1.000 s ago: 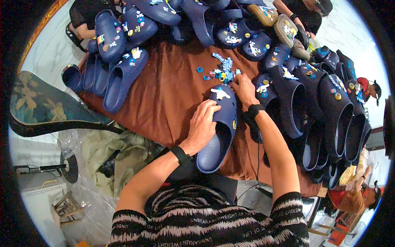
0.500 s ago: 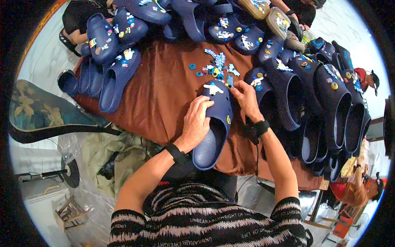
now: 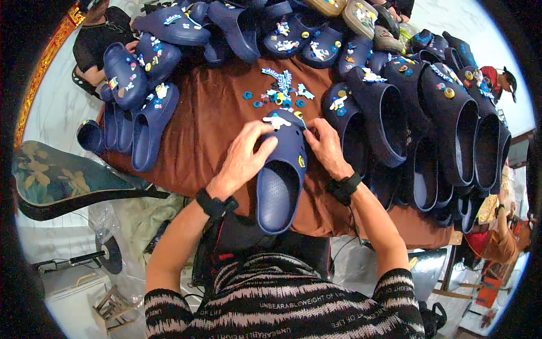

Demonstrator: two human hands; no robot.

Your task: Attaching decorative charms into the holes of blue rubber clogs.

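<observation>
Both hands have shifted up the navy clog (white charm at its toe), left hand and right hand pinching its front, loose colourful charms just beyond on brown cloth.

Both forearms reach forward, black bands on wrists. Left hand palm-down, fingers spread. Right hand fingers curled, pressing down.

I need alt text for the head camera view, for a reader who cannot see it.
Two bare hands, left hand and right hand, hold a navy blue foam clog on a brown cloth-covered table. Small colourful shoe charms lie beyond it, with many more navy clogs piled around.
</observation>
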